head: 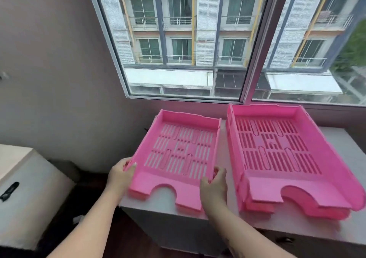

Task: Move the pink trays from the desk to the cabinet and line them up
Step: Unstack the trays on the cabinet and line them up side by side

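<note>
Pink slotted tray (178,148) gripped at both sides by left hand (118,175) and right hand (214,186), stacked pink trays (287,152) just right of right hand, atop white cabinet (164,200)

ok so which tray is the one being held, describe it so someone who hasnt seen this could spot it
Find the window, then the white cabinet top below it, which carries pink trays. The held tray is the left one, gripped at its near corners by the left hand and the right hand. It is a single tray sitting askew, whereas the stack to its right is several trays nested.
</note>
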Available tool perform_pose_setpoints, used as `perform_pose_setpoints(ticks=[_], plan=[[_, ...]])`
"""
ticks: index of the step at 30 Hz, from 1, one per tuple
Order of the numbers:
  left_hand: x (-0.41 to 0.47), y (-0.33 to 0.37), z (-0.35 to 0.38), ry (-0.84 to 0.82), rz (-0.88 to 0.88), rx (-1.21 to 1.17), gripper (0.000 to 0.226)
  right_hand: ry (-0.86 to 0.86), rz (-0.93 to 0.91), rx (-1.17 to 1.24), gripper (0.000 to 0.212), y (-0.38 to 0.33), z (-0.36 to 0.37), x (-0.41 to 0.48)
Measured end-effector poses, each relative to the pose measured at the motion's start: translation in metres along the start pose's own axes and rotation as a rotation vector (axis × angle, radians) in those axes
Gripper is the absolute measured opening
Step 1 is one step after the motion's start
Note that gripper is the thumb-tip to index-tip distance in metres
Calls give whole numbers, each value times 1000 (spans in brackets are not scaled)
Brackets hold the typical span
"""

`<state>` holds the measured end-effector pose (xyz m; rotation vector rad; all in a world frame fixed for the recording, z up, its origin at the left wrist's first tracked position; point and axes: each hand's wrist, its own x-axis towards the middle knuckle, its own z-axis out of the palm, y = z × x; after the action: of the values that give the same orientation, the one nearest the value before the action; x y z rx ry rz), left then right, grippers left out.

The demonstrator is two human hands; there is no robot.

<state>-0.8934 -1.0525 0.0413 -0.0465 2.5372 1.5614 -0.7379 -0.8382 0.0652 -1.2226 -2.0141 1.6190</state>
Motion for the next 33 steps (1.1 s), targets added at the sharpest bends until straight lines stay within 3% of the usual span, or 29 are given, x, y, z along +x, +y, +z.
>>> perform_pose_setpoints(ticks=[6, 10, 16, 22, 24, 28, 33], plan=[[30, 75, 8, 39, 150, 0, 40, 96, -324, -141, 34, -70, -29, 32], [23, 137, 52, -9, 286, 39, 43, 180, -393, -184, 22, -112, -81, 65], [-35, 189, 149, -189, 427, 67, 35, 291, -309, -359, 14, -90, -191, 103], [-110, 183, 225, -283, 272, 56, 54, 391, -142, -488, 34, -21, -281, 117], [-128, 180, 240, -270, 209, 93, 56, 353, -95, -473, 40, -3, -298, 121], [-149, 190, 251, -99, 161, 219, 22, 140, -100, -368, 27, 13, -312, 131], [-181, 223, 267, 22, 231, 140, 23, 115, -183, -294, 23, 3, -359, 149]])
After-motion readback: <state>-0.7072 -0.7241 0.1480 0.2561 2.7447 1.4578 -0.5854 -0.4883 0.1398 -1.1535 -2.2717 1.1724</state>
